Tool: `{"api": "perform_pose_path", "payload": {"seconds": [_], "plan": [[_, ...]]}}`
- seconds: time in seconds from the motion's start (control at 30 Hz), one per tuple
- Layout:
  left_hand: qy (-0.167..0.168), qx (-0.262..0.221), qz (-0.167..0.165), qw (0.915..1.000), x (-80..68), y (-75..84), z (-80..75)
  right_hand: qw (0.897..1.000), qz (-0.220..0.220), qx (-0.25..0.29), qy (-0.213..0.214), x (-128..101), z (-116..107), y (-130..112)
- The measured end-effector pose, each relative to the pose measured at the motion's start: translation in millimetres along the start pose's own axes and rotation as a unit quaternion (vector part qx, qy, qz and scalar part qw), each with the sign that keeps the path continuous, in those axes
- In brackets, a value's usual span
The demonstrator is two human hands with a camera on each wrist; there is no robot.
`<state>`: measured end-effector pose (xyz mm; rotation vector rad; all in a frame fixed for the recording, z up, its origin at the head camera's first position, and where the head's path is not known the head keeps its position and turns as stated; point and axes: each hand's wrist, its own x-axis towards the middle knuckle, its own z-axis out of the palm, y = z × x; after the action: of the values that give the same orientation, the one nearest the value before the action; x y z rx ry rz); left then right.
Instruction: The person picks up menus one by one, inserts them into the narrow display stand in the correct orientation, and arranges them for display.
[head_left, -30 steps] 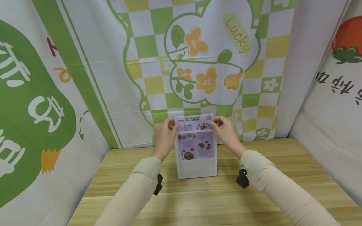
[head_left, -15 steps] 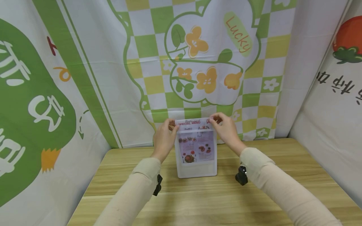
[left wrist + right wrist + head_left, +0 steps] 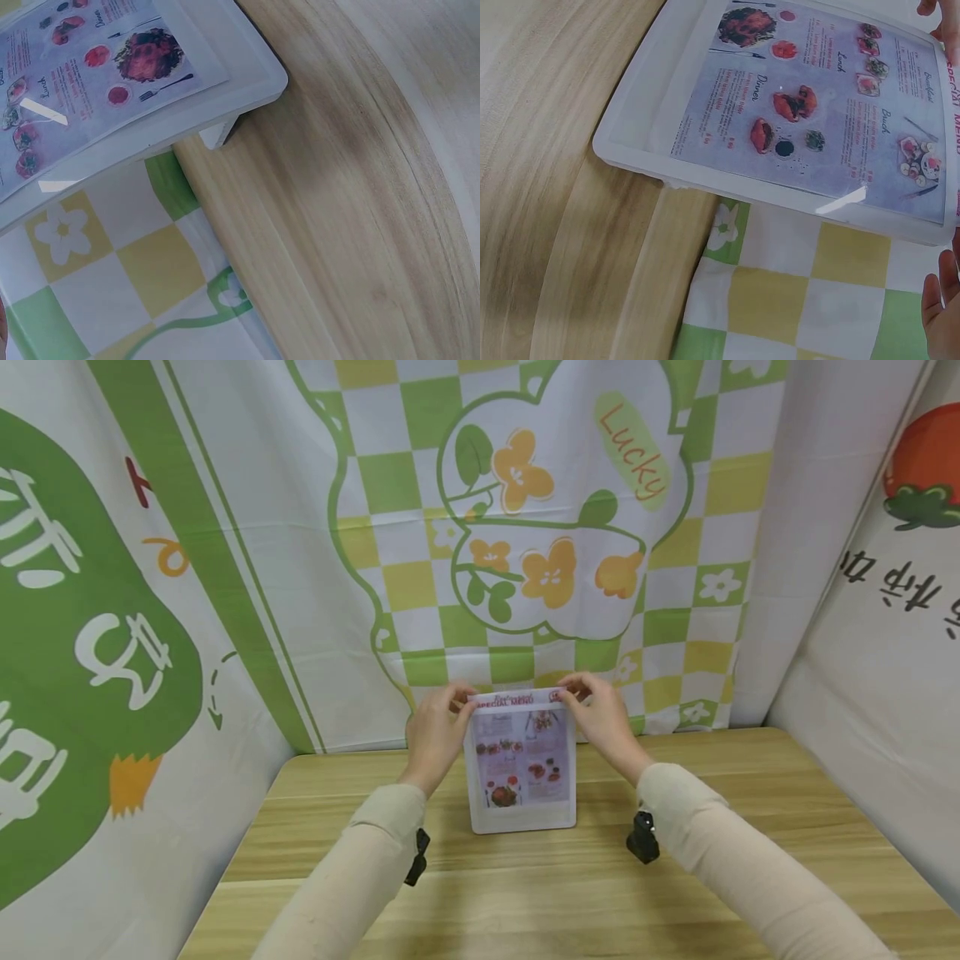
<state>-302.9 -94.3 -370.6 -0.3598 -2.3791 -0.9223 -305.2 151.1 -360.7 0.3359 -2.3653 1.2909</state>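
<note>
Starting nearest the head camera, two cream sleeves (image 3: 352,868) reach forward over the wooden table (image 3: 525,893), each with a small black wrist camera strapped beneath. Further on, a clear menu stand (image 3: 522,814) sits upright at the table's middle, its base on the wood, with a menu sheet (image 3: 521,752) almost fully down inside it and only the red title strip showing above the top edge. The left hand (image 3: 435,735) pinches the sheet's upper left corner between thumb and fingers; the right hand (image 3: 603,718) pinches the upper right corner likewise. Behind them hangs a green and yellow checked backdrop (image 3: 525,527) with orange flowers.

The wrist views add what the head view hides. The left wrist camera shows the stand's rounded lower corner and a small foot resting on the wood. The right wrist camera shows the food photos seen through the plastic, with fingertips (image 3: 939,304) at the frame's right edge.
</note>
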Motion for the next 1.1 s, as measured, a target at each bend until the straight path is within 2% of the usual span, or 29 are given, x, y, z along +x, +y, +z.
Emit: {"api": "perform_pose_path", "payload": {"seconds": [0.3, 0.6, 0.8, 1.0, 1.1], "plan": [[-0.009, 0.0, 0.008, 0.9999, -5.4, -4.9, 2.4, 1.0, -0.019, -0.016, 0.004, -5.8, 1.1, 8.4], [-0.009, 0.006, 0.007, 0.9999, -10.6, -8.8, 6.4, 0.999, 0.01, -0.029, -0.011, -12.9, 0.8, 13.2], [-0.014, 0.007, -0.003, 0.9999, -15.6, -9.8, 5.7, 1.0, 0.006, -0.024, -0.009, -17.1, -0.6, 16.0], [-0.01, -0.019, -0.021, 0.9996, -26.3, -18.6, 2.6, 1.0, -0.015, 0.015, 0.012, -25.7, -0.5, 22.8], [-0.021, -0.032, -0.039, 0.9985, -35.4, -25.7, -1.0, 0.999, -0.023, 0.041, 0.027, -31.7, -2.0, 25.4]]}}
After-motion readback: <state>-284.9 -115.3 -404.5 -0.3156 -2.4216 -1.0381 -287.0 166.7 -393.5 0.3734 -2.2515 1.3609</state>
